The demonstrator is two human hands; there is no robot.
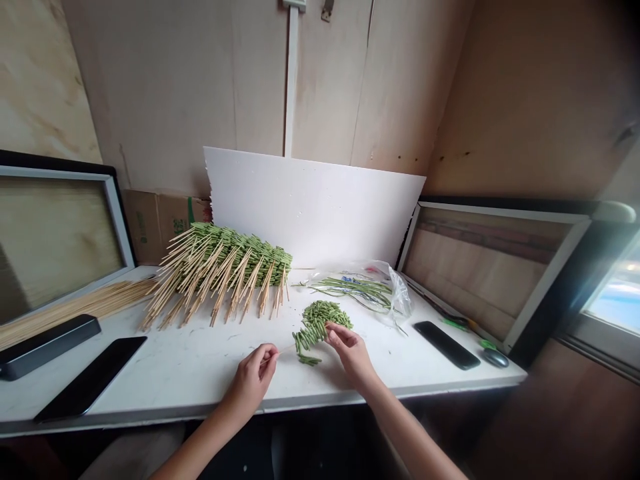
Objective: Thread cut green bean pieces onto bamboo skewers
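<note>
1. The left hand (256, 372) is low at the front edge of the white table (200, 363). Its fingers are curled in and pinched narrowly on the bare end of a thin wooden skewer (287, 349).
2. The right hand (353, 351) is just beside it to the right. Its fingertips are closed on the green pieces (305, 340) threaded along the skewer's far end.
3. The skewer lies nearly level between the two hands, just above the tabletop. A few loose green bits lie under it.
4. A small pile of cut beans (327, 311) touches the right fingertips on the far side.
5. Behind that pile, an open plastic bag (395, 288) holds long uncut green stalks.
6. Further left, a big stack of loaded skewers (225, 260) slopes against the wall, sticks fanned toward the front.
7. A bundle of bare sticks (85, 305) lies left of the stack.
8. A black phone (93, 383) lies at the front left, well apart from the hands. A second dark phone (447, 345) lies to the right.
9. A white foam board (310, 200) leans at the back.
</note>
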